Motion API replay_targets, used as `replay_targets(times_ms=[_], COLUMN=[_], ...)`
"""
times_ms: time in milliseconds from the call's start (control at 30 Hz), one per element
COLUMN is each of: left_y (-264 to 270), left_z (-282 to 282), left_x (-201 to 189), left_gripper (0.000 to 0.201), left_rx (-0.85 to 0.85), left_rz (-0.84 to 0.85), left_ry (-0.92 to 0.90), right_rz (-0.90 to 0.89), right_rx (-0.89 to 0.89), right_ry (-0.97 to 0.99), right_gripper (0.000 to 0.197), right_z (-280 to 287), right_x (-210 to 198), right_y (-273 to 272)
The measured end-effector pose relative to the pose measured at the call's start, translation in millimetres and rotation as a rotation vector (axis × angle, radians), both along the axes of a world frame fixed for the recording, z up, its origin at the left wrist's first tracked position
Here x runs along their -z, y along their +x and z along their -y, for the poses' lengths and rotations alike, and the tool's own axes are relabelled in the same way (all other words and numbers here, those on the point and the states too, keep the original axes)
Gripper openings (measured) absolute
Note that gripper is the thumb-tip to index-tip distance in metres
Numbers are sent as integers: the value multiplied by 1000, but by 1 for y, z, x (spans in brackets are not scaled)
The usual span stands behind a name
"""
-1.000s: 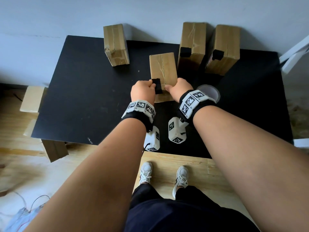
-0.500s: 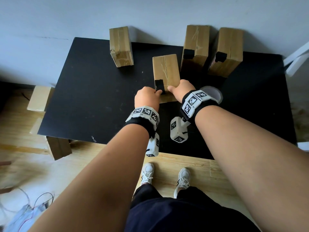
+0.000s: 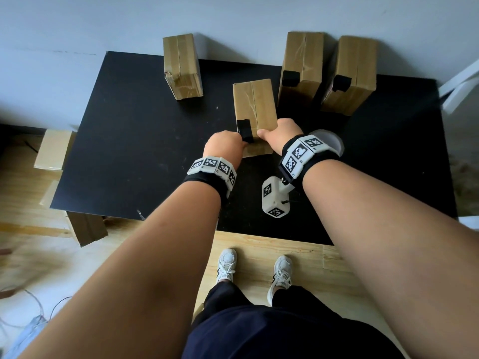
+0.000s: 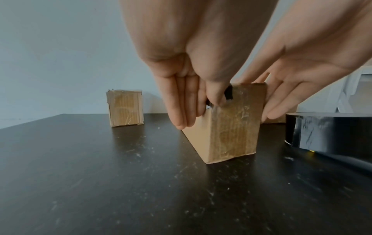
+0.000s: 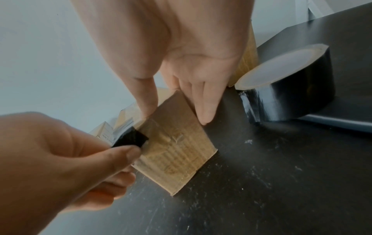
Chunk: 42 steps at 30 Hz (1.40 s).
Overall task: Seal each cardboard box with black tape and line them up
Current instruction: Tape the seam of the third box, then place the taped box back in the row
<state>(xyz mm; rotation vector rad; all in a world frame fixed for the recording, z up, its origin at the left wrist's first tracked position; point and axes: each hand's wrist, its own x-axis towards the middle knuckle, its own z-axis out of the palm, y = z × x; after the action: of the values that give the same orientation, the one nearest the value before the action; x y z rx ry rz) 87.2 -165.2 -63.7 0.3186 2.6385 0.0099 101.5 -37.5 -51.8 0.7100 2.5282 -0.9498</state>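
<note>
The middle cardboard box [image 3: 255, 107] lies on the black table [image 3: 129, 141], with a short black tape piece [image 3: 245, 130] over its near top edge. My left hand [image 3: 225, 146] holds the box's near left corner; its thumb presses the tape piece [image 5: 130, 138] onto the end face [image 4: 231, 127] and its fingers [image 4: 181, 103] lie straight down the left side. My right hand [image 3: 281, 133] grips the near right corner, thumb on top and fingers [image 5: 201, 101] down the right side. The black tape roll [image 5: 292, 95] lies flat just right of that hand.
Two upright boxes [image 3: 302, 63] [image 3: 355, 71], each with a black tape patch, stand at the back right by the wall. Another box [image 3: 181, 66] stands at the back left. More cardboard [image 3: 51, 149] sits off the table's left edge, and a white frame [image 3: 461, 84] at the far right.
The tape piece's free end has come down over the box's near edge under my left thumb. Both hands have stayed at the box's near end.
</note>
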Motion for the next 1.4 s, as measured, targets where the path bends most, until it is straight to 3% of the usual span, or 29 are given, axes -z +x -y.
replay_targets(times_ms=[133,300,600,867,967,1400], left_y=[-2,2,20,12,-3,-115], left_z=[1,8,13,1,1,9], left_x=[-3,0,-9,-11,-10,-17], left_gripper=[24,20,22,38,45,54], left_rx=[96,67,-290,-411,-456,-213], left_rz=[-5,-66,-214,-206,-178,-12], left_ry=[-70,-19,453,512,531,486], right_rz=[-7,0,87,53,10,21], right_rx=[-5,-10,-70,-54,-23,159], right_ry=[12,4,66,23,2,-40], right_gripper=[54,56,56,35,36,54], right_z=[0,-1,-3,2,5,18], right_x=[0,0,-9,-15,-17,-25], right_y=[0,1,0,-9,-21,-104])
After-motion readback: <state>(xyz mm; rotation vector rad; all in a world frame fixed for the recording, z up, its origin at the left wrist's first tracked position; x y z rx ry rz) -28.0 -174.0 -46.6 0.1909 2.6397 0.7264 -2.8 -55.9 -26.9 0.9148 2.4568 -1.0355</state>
